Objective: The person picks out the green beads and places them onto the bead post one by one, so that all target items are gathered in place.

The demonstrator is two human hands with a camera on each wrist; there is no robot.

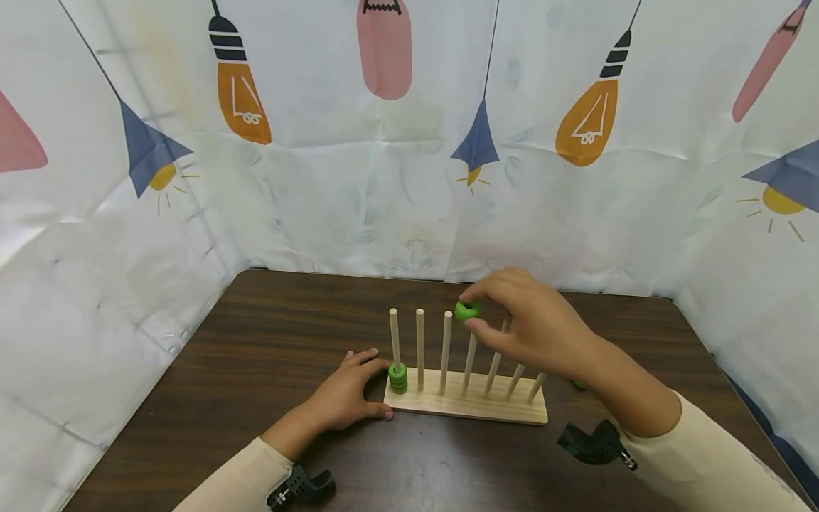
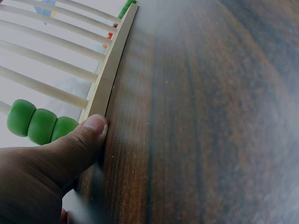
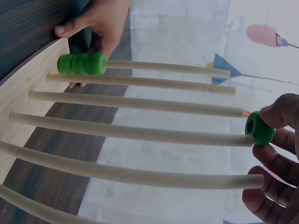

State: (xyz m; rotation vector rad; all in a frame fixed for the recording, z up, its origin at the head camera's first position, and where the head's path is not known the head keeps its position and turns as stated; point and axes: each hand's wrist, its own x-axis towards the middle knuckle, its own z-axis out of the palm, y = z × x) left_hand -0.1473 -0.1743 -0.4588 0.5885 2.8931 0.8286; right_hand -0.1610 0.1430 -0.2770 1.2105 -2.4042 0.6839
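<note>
A pale wooden peg rack (image 1: 467,404) with several upright pegs stands on the table. Three green beads (image 1: 398,379) are stacked at the foot of its leftmost peg. My left hand (image 1: 342,395) holds the rack's left end, its thumb (image 2: 91,128) against the front edge and its other fingers around the back. Up at peg-top height, my right hand (image 1: 534,320) pinches a green bead (image 3: 260,128) between thumb and fingers. The bead's hole shows in the right wrist view, right by the tip of a middle peg (image 3: 187,136).
Past the right forearm, part of another green object (image 1: 579,385) shows on the dark wooden table (image 1: 307,306). Green beads (image 2: 126,8) and small red and orange things (image 2: 110,35) appear beyond the rack. White printed cloth (image 1: 384,192) hangs behind the table and along both sides.
</note>
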